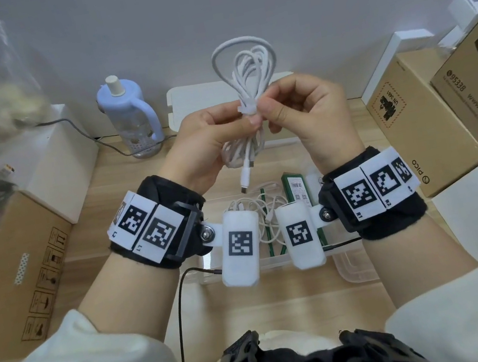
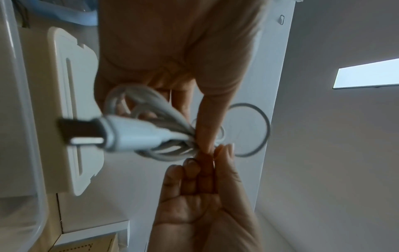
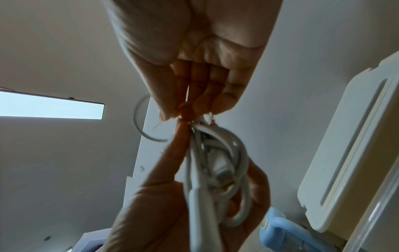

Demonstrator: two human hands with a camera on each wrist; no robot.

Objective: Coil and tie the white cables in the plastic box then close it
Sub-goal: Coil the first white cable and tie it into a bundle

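Note:
A coiled white cable [image 1: 246, 64] is held upright above the clear plastic box [image 1: 277, 262]. My left hand [image 1: 244, 117] grips the bundle at its middle, and the USB plug [image 1: 245, 176] hangs below it. My right hand [image 1: 265, 110] pinches the white tie [image 1: 248, 110] wrapped round the bundle's waist. In the left wrist view the plug [image 2: 129, 134] points toward the camera. In the right wrist view the cable loops [image 3: 226, 153] lie across the left palm. More loose white cables [image 1: 245, 208] and a green pack [image 1: 296, 189] lie in the box. The box lid [image 1: 185, 101] leans on the wall behind.
A pale blue bottle [image 1: 130, 117] stands at the back left beside a white box [image 1: 57, 155]. Cardboard boxes crowd the right [image 1: 412, 118] and left [image 1: 7, 269] sides of the wooden table. A black wire runs from my left wrist band.

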